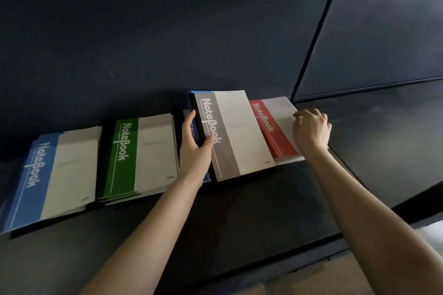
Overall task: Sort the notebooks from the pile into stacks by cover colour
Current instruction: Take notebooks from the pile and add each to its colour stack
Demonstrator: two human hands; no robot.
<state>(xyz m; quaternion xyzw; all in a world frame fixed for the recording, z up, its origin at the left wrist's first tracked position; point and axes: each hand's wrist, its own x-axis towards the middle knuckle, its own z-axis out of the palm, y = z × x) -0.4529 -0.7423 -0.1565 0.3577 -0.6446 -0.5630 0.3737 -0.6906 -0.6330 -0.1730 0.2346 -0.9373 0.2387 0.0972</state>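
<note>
On a dark shelf lie a blue notebook stack (48,175) at the left and a green stack (141,158) beside it. A raised pile (239,136) in the middle has a grey notebook on top and blue covers beneath. My left hand (195,148) grips the pile's left edge, thumb on the grey cover. To the right lies a red stack (273,132), partly under the pile. My right hand (311,130) rests on the red stack's pale right half with fingers curled.
The dark shelf surface (239,211) runs toward me, and its front edge (275,261) crosses the lower right. A dark back panel (167,43) rises behind the notebooks. A black upright post (311,43) divides this bay from the one on the right.
</note>
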